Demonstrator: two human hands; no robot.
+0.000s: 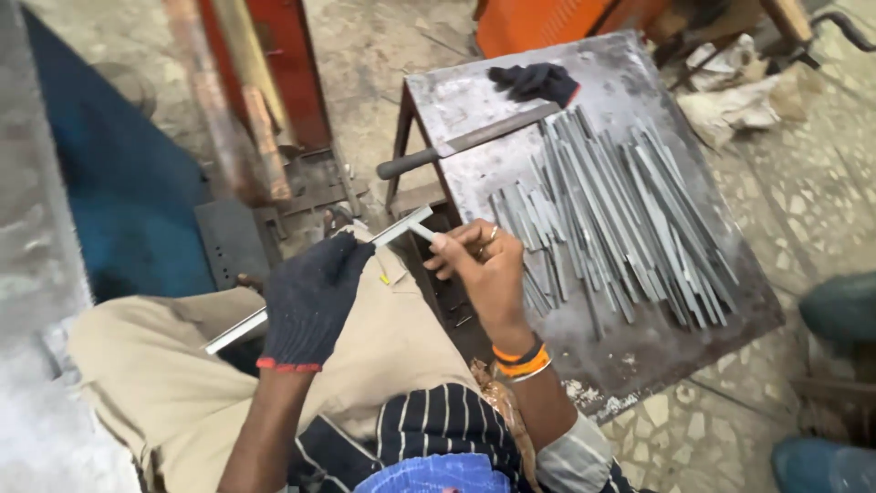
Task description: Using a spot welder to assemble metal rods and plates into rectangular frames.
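Steel first: I've got a long flat metal strip (315,278) lying across the lap, its long axis running from near-left up to far-right. My left hand (308,299), in a dark knit glove with a red cuff, is wrapped round the middle of that strip, fingers (342,260) closed tight on it, so a length pokes out on the near-left side and another on the far-right. Moving right, the strip's far end (406,224) sits just beside my bare right hand (479,265), which is the nearer hand to that tip. Right fingers (456,242) are pinched narrow on a small pale piece (422,232), touching or almost touching the strip's end; I can't tell which. Orange bands sit on that wrist. Further right, the grey steel tabletop (639,356) carries a loose heap of similar strips (611,215), fanned near to far. On its far-left part lies a long file with a dark handle (465,140), and a spare dark glove (534,82) beyond it.
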